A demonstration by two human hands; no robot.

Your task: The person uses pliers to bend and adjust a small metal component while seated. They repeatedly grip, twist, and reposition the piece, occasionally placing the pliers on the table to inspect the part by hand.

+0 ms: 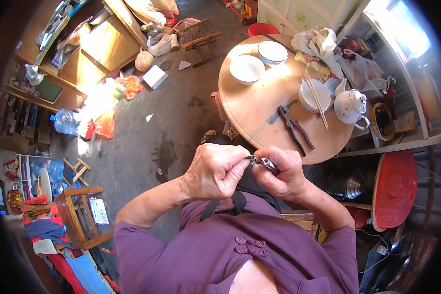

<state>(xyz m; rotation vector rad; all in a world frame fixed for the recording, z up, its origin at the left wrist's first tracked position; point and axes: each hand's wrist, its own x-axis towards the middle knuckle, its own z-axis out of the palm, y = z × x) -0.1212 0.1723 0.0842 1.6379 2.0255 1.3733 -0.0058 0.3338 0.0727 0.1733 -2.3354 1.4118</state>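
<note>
From my head view, both my hands are closed on a small metal clipper-like tool (262, 162) held over my lap: my left hand (214, 171) pinches one end, my right hand (285, 174) grips the other, fingertips meeting. Just beyond them the round wooden tabletop (259, 105) curves near my knuckles, with pliers (295, 129) near that edge and bowls, chopsticks (316, 100) and a white teapot (351, 106) farther back. To my left the grey floor (152, 127) lies open.

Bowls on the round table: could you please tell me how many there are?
3: one bowl at the far left, one behind it, one under chopsticks beside the teapot. Clutter may hide others.
</note>
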